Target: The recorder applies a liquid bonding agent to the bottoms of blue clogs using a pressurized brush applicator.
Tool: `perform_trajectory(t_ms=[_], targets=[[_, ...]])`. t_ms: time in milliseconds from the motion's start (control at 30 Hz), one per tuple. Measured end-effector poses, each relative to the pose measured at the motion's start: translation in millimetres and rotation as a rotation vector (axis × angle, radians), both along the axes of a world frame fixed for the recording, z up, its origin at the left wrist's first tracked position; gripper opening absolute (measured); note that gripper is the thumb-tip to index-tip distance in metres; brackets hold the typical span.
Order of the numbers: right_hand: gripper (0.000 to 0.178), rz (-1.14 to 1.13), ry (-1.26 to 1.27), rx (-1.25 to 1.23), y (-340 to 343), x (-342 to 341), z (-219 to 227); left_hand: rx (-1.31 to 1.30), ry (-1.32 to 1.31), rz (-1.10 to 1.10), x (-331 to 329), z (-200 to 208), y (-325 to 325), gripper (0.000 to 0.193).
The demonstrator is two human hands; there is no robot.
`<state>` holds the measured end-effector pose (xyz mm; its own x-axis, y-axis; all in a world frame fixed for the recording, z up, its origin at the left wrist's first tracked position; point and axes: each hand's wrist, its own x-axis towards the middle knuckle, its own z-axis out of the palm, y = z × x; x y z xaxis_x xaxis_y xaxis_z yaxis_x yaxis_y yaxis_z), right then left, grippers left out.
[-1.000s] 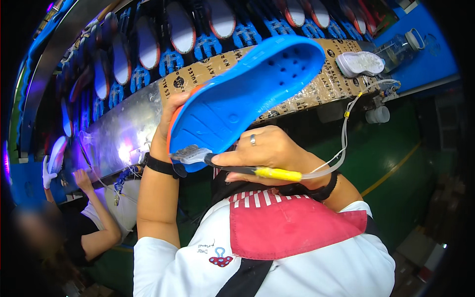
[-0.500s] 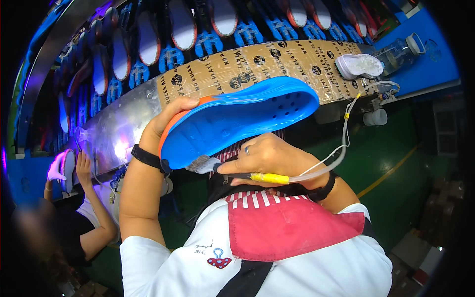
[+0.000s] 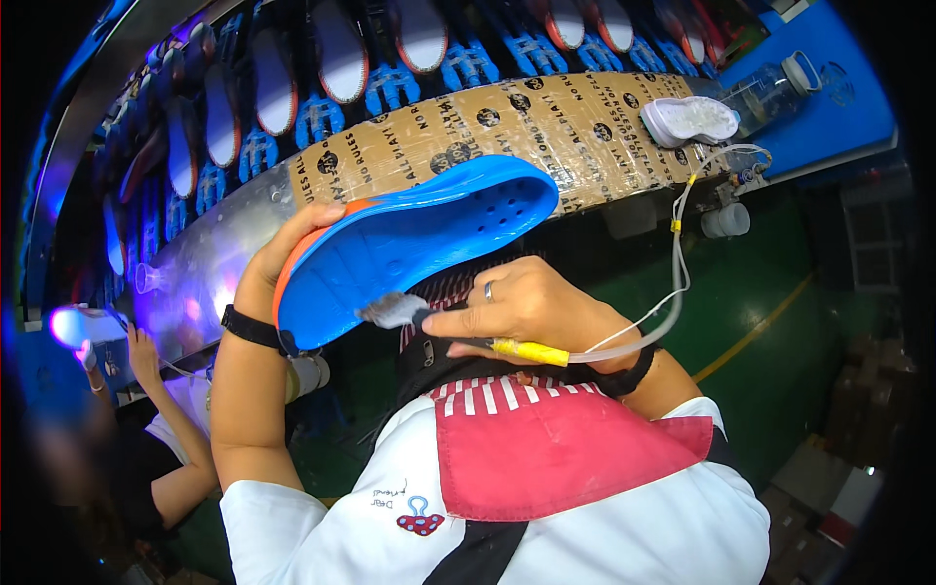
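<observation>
Glossy blue shoe sole with orange heel edge [image 3: 390, 249], held up in the air in front of the silvery metal table [image 3: 239, 219] part-covered in brown printed cardboard [image 3: 390, 156]. Tilted, hollow inside toward the wearer, toe end to the right. Raised rim, cluster of small round holes at forefoot, shiny patches on the blue. Left hand [image 3: 281, 252] curled on the heel end, thumb over the rim, fingers hidden behind. Right hand [image 3: 531, 307] closed round the black-and-yellow handle of a flat, grey-bristled brush [image 3: 400, 311], clear tube [image 3: 675, 297] running off it; bristles by the sole's near edge, contact unclear. Thick white sole-shaped piece [image 3: 690, 121] lies on the cardboard.
</observation>
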<state>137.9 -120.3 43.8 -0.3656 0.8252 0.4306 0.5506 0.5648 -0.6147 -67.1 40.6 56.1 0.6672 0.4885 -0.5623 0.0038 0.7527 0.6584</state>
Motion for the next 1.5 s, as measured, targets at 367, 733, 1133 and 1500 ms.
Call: perform_trajectory(t_ms=[367, 733, 1133, 1500], targets=[[0.025, -0.06, -0.088, 0.029, -5.1, 0.6, -1.1, 0.04, 0.049, 0.055, -15.3, 6.9, -2.9, 0.046], [0.023, -0.162, -0.049, 0.071, -8.5, 0.3, -12.0, 0.06, 0.108, 0.195, -18.3, 21.2, -10.5, 0.047], [0.036, -0.167, 0.073, 0.128, -3.5, 14.9, -27.5, 0.038, 0.089, 0.063, -39.6, 3.8, -3.4, 0.058], [0.04, -0.304, 0.043, 0.257, -2.2, 6.5, -24.7, 0.12, 0.057, 0.058, -30.0, 13.5, -20.7, 0.066]])
